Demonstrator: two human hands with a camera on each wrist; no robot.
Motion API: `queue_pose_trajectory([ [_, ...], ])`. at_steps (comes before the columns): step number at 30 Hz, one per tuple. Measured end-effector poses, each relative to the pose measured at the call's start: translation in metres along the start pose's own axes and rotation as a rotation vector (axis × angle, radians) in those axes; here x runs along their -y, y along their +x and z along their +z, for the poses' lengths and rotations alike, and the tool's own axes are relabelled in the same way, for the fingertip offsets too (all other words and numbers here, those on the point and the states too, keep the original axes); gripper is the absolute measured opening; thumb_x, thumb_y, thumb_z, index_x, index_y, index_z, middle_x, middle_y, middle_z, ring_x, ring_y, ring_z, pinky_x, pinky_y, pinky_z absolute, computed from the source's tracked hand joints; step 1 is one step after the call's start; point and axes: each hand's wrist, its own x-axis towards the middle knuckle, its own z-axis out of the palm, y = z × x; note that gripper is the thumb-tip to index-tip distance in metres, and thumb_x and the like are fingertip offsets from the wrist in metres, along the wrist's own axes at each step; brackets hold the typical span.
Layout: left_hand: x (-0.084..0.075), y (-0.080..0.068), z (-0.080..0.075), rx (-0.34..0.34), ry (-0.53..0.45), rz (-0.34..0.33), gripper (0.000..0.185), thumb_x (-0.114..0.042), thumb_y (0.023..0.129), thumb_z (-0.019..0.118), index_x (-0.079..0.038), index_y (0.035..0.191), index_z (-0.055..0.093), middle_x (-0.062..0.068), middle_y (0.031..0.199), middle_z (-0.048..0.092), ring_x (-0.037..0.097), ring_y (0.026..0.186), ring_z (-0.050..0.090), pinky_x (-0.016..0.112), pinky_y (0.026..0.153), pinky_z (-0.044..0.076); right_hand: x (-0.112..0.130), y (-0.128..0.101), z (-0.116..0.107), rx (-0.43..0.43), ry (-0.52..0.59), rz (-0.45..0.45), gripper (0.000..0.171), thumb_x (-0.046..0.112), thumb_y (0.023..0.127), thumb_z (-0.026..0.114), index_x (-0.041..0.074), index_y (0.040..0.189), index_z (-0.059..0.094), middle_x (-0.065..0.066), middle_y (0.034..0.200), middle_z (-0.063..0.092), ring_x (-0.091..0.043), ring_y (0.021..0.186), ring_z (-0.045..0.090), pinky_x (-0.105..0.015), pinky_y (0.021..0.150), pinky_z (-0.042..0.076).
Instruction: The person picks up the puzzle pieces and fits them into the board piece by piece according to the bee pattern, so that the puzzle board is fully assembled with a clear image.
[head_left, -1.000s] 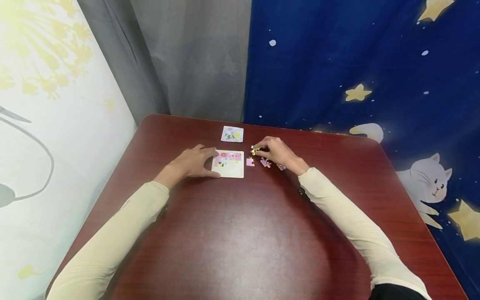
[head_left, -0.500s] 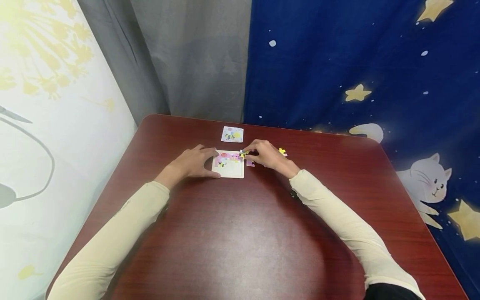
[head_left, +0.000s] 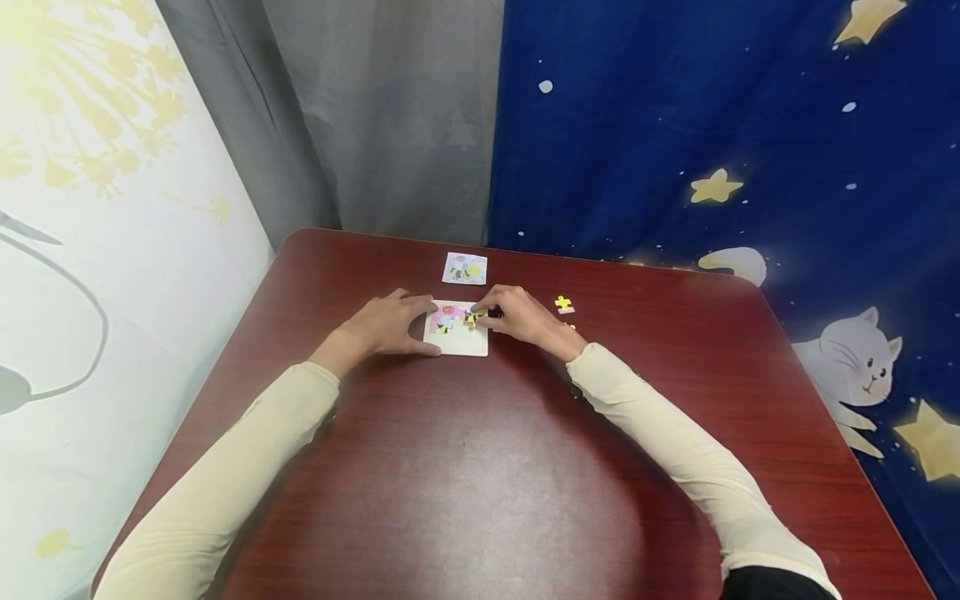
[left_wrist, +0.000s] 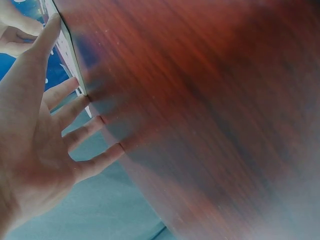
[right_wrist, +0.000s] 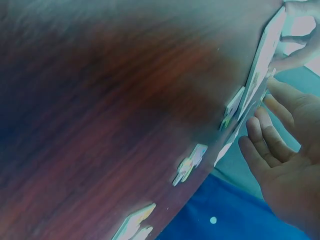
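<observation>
If I push down before the tab lines up, the little yellow-and-black puzzle piece (head_left: 472, 317) could jam crooked against the pieces already seated or pop them out of the puzzle tray (head_left: 456, 342). My right hand (head_left: 517, 317) pinches that piece between curled fingertips, low over the tray's upper right part; whether it already touches the board I cannot tell. My left hand (head_left: 390, 325) lies with straight, spread fingers against the tray's left edge, bracing it on the counter (head_left: 480, 467); if that grip slackens, the tray could skid. One loose piece (head_left: 564, 305) lies well to the right, near my wrist
</observation>
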Motion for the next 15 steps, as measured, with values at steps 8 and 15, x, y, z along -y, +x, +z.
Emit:
queue_pose_trajectory([
  [8, 0.001, 0.001, 0.000, 0.004, 0.003, -0.002, 0.092, -0.080, 0.067, 0.061, -0.027, 0.141, 0.047, -0.003, 0.149, 0.040, 0.026, 0.134, 0.034, 0.053, 0.098, 0.040, 0.009, 0.006, 0.008, 0.024, 0.015, -0.038, 0.024, 0.022, 0.088, 0.071, 0.012, 0.109, 0.074, -0.001, 0.099, 0.067, -0.016, 0.089, 0.061, -0.027, 0.075, 0.048],
  [15, 0.001, 0.002, 0.001, -0.006, 0.010, 0.016, 0.092, -0.081, 0.066, 0.060, -0.026, 0.140, 0.048, -0.003, 0.147, 0.043, 0.027, 0.134, 0.035, 0.054, 0.096, 0.041, 0.015, 0.010, 0.015, 0.041, -0.006, -0.075, 0.021, 0.021, 0.088, 0.071, 0.012, 0.107, 0.075, -0.002, 0.100, 0.067, -0.015, 0.090, 0.061, -0.026, 0.077, 0.049],
])
